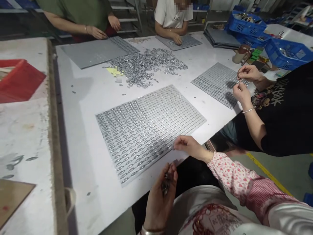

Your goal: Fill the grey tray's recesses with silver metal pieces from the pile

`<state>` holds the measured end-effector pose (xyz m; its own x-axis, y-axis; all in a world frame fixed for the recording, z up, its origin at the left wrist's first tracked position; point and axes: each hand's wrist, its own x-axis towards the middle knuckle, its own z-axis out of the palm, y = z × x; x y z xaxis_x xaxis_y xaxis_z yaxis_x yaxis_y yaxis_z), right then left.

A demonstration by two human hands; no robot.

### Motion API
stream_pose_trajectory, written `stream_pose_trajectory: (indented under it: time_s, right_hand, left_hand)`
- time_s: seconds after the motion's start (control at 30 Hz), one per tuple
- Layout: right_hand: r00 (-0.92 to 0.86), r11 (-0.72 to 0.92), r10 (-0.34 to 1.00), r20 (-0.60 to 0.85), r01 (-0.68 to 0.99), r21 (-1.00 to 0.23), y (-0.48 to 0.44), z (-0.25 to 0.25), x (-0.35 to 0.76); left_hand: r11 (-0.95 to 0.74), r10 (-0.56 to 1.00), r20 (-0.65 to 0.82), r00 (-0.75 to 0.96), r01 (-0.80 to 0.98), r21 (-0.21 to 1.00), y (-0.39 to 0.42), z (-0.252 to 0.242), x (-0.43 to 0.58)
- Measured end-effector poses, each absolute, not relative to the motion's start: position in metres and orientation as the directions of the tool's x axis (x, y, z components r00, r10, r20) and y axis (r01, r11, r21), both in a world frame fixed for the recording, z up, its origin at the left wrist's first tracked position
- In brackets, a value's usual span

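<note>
— Position of the pale grey, rectangular, ridged sheet (171,104)?

— Flat on the white surface (80,140), mid-scene, right in front of the wearer. Silver, pointed-oval pieces (125,180) sit in close rows over its left part; far right part looks paler.

— Wearer's left hand (158,199)?

— Near side, just off the sheet's near edge. Fingers curled, cupping several loose, dark silver pieces. Exact count hidden.

— Right hand (189,147)?

— Fingertips drawn together at the sheet's near edge, toward the right. Cannot tell whether a piece is between them, nor whether they touch the sheet. White sleeve with red-pink print (227,169) on that arm.

— Loose stock?

— Broad heap of small silver ovals (146,67), beyond the sheet on the far side. Yellow-green scrap (113,71) at its left fringe.

— Others present?

— Three. Right: a person in a black shirt (288,120), both hands over a smaller grey ridged sheet (212,81). Far left: a person in a green shirt (78,14), beside a large, flat grey sheet (85,54). Far middle: a person in a white shirt (168,14), one hand on a grey board (188,43).
</note>
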<state>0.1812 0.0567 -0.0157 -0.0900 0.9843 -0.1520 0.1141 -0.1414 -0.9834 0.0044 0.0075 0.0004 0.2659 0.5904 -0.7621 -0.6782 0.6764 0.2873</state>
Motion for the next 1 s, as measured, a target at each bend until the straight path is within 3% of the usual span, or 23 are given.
stream_pose_trajectory:
  time_s: [0.13,0.23,0.5,0.8,1.0]
  right_hand:
    - [-0.052,0.043,0.998,0.018,0.534,-0.844,0.078,-0.025,0.189]
    - [-0.039,0.050,0.999,0.032,0.664,-0.746,0.079,-0.032,0.186]
    - [0.062,-0.009,0.997,0.054,0.737,-0.676,0.072,-0.040,0.175]
    - [0.093,0.051,0.976,0.198,0.782,-0.621,0.066,-0.042,0.172]
    - [0.085,0.056,0.975,0.207,0.803,-0.593,0.065,-0.044,0.171]
  left_hand:
    - [0.712,0.447,-0.847,0.288,-0.687,0.142,0.012,0.002,0.004]
    - [0.731,0.433,-0.830,0.352,-0.676,0.095,0.013,-0.001,0.008]
    - [0.767,0.495,-0.802,0.333,-0.602,0.223,0.015,-0.003,0.020]
    - [0.737,0.542,-0.764,0.349,-0.633,0.234,0.014,-0.009,0.021]
    - [0.709,0.558,-0.755,0.345,-0.671,0.217,0.016,-0.010,0.023]
